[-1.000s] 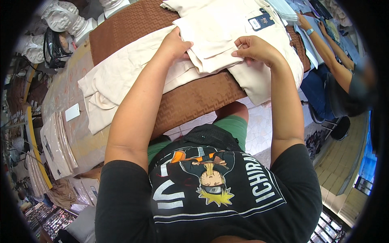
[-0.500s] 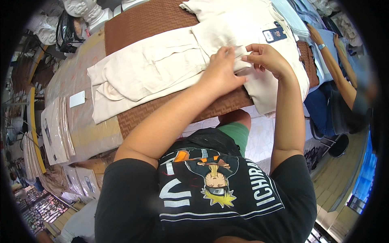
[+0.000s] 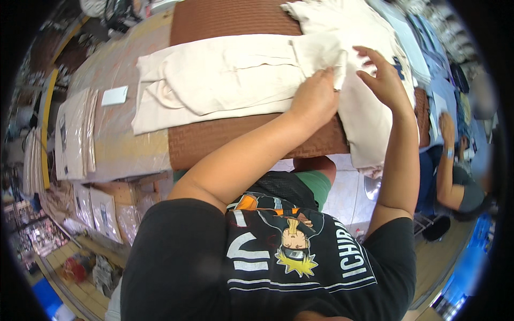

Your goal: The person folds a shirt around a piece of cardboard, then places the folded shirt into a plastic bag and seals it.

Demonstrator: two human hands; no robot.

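Observation:
Folded cream trousers (image 3: 214, 75) lie lengthwise across a brown patterned cloth (image 3: 257, 134), their waist end toward the right. At that end my left hand (image 3: 317, 95) pinches the near corner of the fabric, with fingers and thumb pressed together. My right hand (image 3: 383, 80) hovers just to the right, fingers and thumb spread, holding nothing. Beneath it, more cream garments (image 3: 367, 125) spread over the table's right part and hang past the near edge. A dark blue tag (image 3: 398, 68) on them is partly hidden by my right hand.
Plastic-wrapped folded garments (image 3: 75, 134) and a small white card (image 3: 114, 96) lie on the plastic-covered table at left. Blue and white folded clothes (image 3: 428, 48) are stacked at right. Another person's hand (image 3: 446, 127) is beside them.
My right hand has come away from the trousers' waist end and opened, moving to the right. My left hand now pinches the corner. The view has shifted; the co-worker's arm has come nearer.

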